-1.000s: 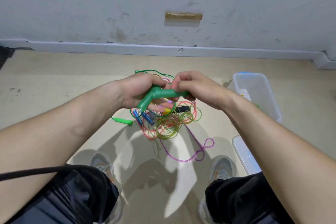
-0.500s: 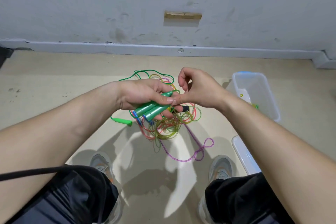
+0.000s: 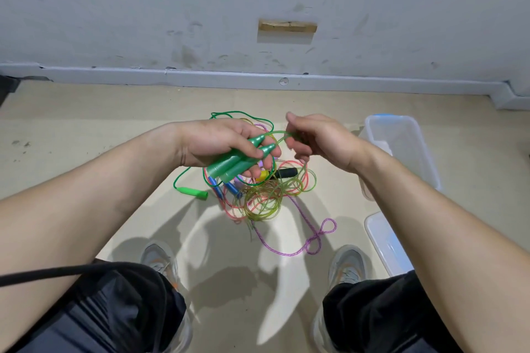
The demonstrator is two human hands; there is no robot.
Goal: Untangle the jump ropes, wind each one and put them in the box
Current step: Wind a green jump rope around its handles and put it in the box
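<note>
My left hand (image 3: 220,143) grips two translucent green handles (image 3: 238,159) side by side, tips pointing up and right. From those tips a thin green cord (image 3: 276,135) arcs over to my right hand (image 3: 318,140), which pinches it. Below both hands, on the floor, lies a tangle of jump ropes (image 3: 263,195) in pink, yellow-green and dark green. Blue handles (image 3: 226,188), a yellow and black handle (image 3: 279,173) and a solid green handle (image 3: 192,191) poke out of it. A purple rope loop (image 3: 318,235) trails off to the right. The clear plastic box (image 3: 401,149) stands at the right.
The box's clear lid (image 3: 387,243) lies on the floor by my right leg. Both my grey shoes (image 3: 160,259) sit just below the tangle. A grey wall with a baseboard (image 3: 258,77) runs across the back. A black cable (image 3: 57,274) crosses my left thigh.
My left hand gathered both green handles side by side. My right hand let go of a handle, moved to the right and now pinches the green cord.
</note>
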